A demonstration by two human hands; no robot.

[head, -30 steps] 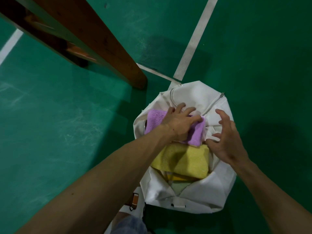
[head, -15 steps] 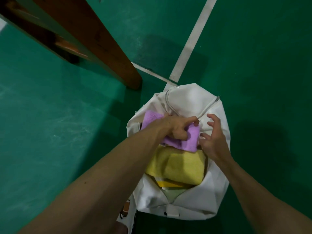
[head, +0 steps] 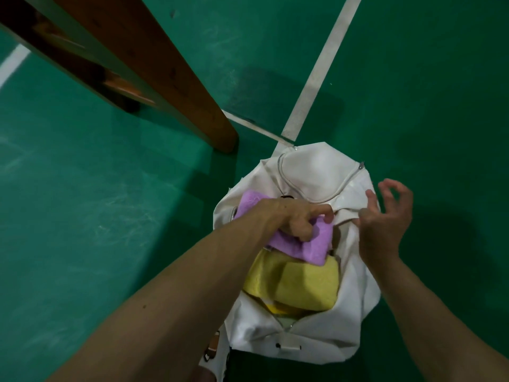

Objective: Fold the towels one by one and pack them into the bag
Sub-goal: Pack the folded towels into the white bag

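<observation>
At the far left a wooden beam (head: 154, 78) slants over the green floor (head: 82, 216). To its right, the left hand (head: 297, 219) is clamped on the folded purple towel (head: 311, 244), with the fingers curled into it. The towel sits at the mouth of the white bag (head: 316, 172), partly over the yellow towel (head: 297, 282) packed nearer. I think it is best to press it down flat, so that the fold does not open. The right hand (head: 382, 224) is at the bag's right rim, thumb on the fabric and fingers spread. Whether it pinches the rim I cannot tell. It should pull the rim outward to widen the mouth.
</observation>
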